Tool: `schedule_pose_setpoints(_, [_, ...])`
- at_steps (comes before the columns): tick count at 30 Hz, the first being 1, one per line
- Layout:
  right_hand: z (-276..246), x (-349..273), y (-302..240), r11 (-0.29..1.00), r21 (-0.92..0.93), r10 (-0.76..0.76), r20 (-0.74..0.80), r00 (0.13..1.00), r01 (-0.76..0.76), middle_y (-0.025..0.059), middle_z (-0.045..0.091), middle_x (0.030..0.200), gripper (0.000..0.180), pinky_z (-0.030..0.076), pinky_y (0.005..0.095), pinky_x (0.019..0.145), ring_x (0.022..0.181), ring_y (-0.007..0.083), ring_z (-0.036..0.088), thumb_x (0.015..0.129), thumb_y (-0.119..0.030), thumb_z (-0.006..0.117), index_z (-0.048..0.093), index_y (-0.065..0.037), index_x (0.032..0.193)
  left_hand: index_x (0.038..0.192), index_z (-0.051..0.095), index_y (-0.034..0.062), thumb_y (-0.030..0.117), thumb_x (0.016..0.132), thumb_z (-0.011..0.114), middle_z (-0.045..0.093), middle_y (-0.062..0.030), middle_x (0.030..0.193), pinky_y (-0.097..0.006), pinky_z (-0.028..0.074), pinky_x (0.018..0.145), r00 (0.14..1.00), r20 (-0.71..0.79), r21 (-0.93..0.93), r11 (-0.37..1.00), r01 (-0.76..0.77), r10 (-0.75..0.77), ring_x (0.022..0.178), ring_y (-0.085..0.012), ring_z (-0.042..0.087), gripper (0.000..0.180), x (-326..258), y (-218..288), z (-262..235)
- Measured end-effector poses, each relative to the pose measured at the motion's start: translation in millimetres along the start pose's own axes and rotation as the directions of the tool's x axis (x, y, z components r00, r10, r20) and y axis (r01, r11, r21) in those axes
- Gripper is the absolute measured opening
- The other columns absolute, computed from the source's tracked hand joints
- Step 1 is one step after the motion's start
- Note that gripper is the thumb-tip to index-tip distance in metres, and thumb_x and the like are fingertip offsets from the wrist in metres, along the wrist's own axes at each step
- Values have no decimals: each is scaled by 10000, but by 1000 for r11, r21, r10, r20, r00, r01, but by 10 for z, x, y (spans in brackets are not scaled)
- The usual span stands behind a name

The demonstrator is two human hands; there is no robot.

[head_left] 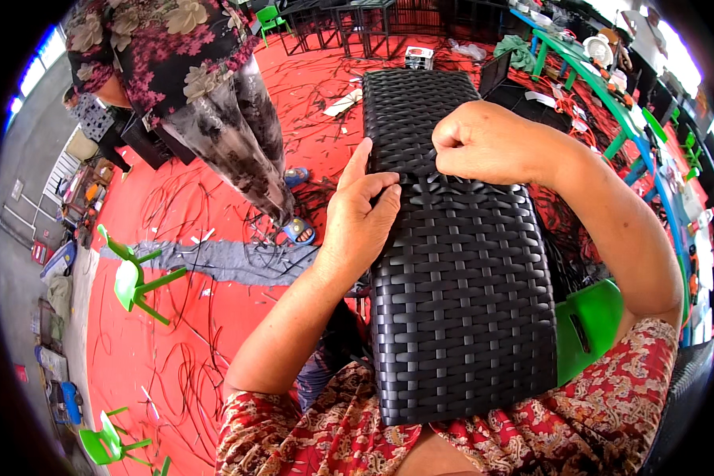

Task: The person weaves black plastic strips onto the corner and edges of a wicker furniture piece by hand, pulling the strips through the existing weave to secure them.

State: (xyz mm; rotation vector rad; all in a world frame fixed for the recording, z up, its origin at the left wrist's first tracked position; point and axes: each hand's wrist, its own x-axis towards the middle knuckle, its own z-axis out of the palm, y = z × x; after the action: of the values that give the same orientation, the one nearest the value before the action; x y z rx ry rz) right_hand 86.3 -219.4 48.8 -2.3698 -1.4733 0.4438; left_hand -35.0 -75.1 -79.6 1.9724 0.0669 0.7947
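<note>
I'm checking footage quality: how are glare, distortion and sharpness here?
Head view: black fisheye rim, with the green-and-blue table appearing curved at right; blown-out brightness at the upper-left and upper-right rims; sheen on the black woven piece, its near weave crisp.

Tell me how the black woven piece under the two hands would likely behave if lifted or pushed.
The black woven piece seems stiff: its long sides hold their shape without visible sagging. Its surface shines and looks smooth, so it may feel somewhat slippery. Its broad, flat face and squared corners make rolling unlikely.
</note>
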Motion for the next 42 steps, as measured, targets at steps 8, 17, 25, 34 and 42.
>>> schedule_pose_setpoints(8, [59,177,156,997,74,-18,89,996,11,9,436,539,224,341,292,456,501,88,385,790,-178,542,491,-11,649,1036,631,-48,107,878,585,302,-252,1435,-328,317,1022,1000,13,70,998,1,-1,1317,-276,348,227,13,16,21])
schedule_pose_setpoints(17, [194,214,196,992,97,-84,16,996,82,94,559,617,206,423,338,527,552,169,510,845,-183,572,566,5,761,1030,632,-49,120,894,556,333,-298,1397,-327,325,1021,995,-8,264,960,-92,97,1319,-310,351,230,31,11,22])
schedule_pose_setpoints(25, [307,138,223,982,166,-78,-108,991,95,77,576,663,169,434,325,566,610,163,531,849,-170,585,580,-9,797,1045,620,-59,116,906,535,289,-311,1414,-344,301,1045,996,-44,-26,997,72,-73,1324,-335,335,239,-4,28,41])
schedule_pose_setpoints(34, [484,170,112,978,171,-96,-118,988,116,166,614,693,160,469,399,626,660,290,613,815,-140,558,605,10,786,1021,624,-69,62,830,538,331,-356,1350,-396,364,1006,958,62,556,787,-267,281,1224,-432,421,247,16,166,-27])
schedule_pose_setpoints(42, [257,150,-157,819,453,195,357,914,-352,108,635,742,221,484,325,549,557,175,562,908,-131,448,589,37,888,992,612,-88,33,819,530,367,-361,1316,-406,405,969,970,55,454,859,-237,238,1158,-442,478,226,-8,116,-6])
